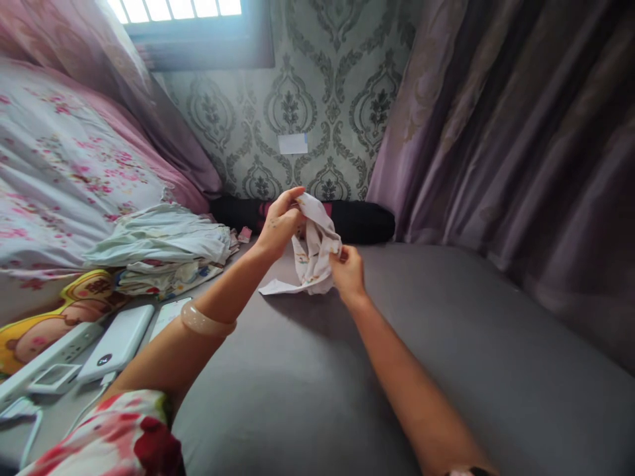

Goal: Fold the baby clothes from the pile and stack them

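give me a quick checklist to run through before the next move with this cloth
1. Left hand has a grip: ok, it holds the upper part of the white patterned cloth.
2. Right hand has a grip: ok, it pinches the cloth's right side.
3. Cloth is spread flat: not ok, it is bunched in folds.
4. Cloth is off the grey sheet: cannot tell, its lowest edge may touch.
5. Cloth is apart from the clothes pile: ok, the pile is to the left.
6. Cloth is apart from the power bank: ok.

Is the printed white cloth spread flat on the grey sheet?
No: the printed white cloth is bunched in loose folds between the left-hand grip and right-hand grip.
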Demonstrator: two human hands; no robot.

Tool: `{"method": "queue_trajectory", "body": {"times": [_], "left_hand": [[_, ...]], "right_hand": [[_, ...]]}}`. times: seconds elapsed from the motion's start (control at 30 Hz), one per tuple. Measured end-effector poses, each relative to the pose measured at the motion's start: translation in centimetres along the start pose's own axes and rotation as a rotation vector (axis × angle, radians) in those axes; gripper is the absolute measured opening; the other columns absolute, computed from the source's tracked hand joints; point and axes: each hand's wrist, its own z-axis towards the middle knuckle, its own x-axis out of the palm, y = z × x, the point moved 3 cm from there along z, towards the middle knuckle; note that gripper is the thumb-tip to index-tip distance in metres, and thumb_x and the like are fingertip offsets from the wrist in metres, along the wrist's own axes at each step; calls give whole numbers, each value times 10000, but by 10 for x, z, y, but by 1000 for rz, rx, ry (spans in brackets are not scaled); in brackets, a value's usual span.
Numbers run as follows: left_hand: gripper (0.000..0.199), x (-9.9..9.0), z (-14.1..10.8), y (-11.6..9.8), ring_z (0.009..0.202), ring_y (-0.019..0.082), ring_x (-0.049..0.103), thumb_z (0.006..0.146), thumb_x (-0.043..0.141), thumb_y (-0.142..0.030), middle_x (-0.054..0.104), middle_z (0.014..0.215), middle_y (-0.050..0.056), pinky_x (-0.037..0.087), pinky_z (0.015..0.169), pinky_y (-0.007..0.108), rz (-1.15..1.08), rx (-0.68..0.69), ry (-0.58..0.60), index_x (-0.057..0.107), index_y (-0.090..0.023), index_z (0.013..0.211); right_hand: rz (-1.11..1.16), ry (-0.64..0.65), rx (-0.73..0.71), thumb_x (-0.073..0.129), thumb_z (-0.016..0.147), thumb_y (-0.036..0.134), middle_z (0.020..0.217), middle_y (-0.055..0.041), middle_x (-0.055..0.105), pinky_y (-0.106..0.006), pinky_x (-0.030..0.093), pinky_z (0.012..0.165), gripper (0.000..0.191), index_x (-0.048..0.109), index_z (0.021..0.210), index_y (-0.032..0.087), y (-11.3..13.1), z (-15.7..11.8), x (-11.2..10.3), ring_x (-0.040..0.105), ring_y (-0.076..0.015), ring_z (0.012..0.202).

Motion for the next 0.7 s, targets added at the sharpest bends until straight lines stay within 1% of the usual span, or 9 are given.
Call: {"method": "queue_trajectory", "body": {"times": [0.1, 0.2, 0.3, 0.37, 0.43, 0.53, 0.63, 0.7], "left_hand": [[534, -19, -3, 8, 896, 184, 618, 611, 473, -138, 644, 954, 48, 511, 884, 365, 123, 43, 24, 593, -140, 1131], [501, -26, -10, 13, 869, 170, 630, 600, 476, -128, 665, 930, 37, 512, 844, 333, 205, 38, 74, 605, -147, 1084], [440, -24, -19, 19, 838, 156, 640, 612, 537, -128, 680, 903, 36, 505, 820, 305, 229, 16, 103, 604, -145, 1047], [390, -22, -24, 25, 831, 155, 644, 633, 607, -159, 687, 893, 41, 502, 807, 294, 239, -3, 109, 605, -146, 1023], [360, -20, -29, 32, 815, 157, 639, 645, 671, -208, 688, 875, 42, 498, 775, 285, 265, -29, 121, 610, -147, 994], [312, -17, -37, 42, 741, 150, 602, 669, 710, -281, 653, 785, 19, 474, 698, 268, 335, -53, 145, 631, -147, 939], [226, -12, -46, 47, 676, 129, 525, 697, 716, -310, 568, 716, -10, 432, 642, 251, 437, -26, 138, 664, -157, 856], [177, -8, -54, 47, 696, 127, 498, 688, 740, -308, 528, 747, -7, 428, 649, 250, 498, 13, 121, 689, -173, 790]], "right_hand": [[59, 33, -1, 639, 726, 305, 801, -42, 679, -303, 507, 708, 147, 567, 801, 201, 11, 19, -28, 636, -192, 777], [112, 172, 15, 698, 692, 363, 796, -32, 680, -293, 503, 686, 241, 601, 826, 188, 24, 39, -52, 627, -174, 750], [60, 341, 27, 739, 662, 368, 793, -32, 687, -286, 500, 684, 274, 636, 831, 180, 38, 52, -71, 628, -165, 736], [-6, 408, 28, 727, 670, 338, 791, -38, 695, -282, 502, 672, 234, 656, 827, 179, 46, 56, -81, 632, -166, 734], [-62, 446, 40, 707, 680, 292, 788, -45, 702, -281, 506, 654, 178, 671, 813, 180, 52, 58, -89, 636, -169, 725], [-112, 490, 59, 700, 677, 231, 770, -50, 705, -280, 509, 626, 108, 683, 771, 181, 60, 59, -100, 639, -172, 702], [-134, 527, 77, 719, 672, 205, 749, -50, 707, -281, 515, 597, 93, 699, 761, 184, 71, 58, -110, 645, -178, 685], [-153, 529, 105, 731, 673, 191, 733, -48, 705, -281, 515, 571, 96, 709, 767, 183, 80, 57, -117, 643, -177, 654]]}}
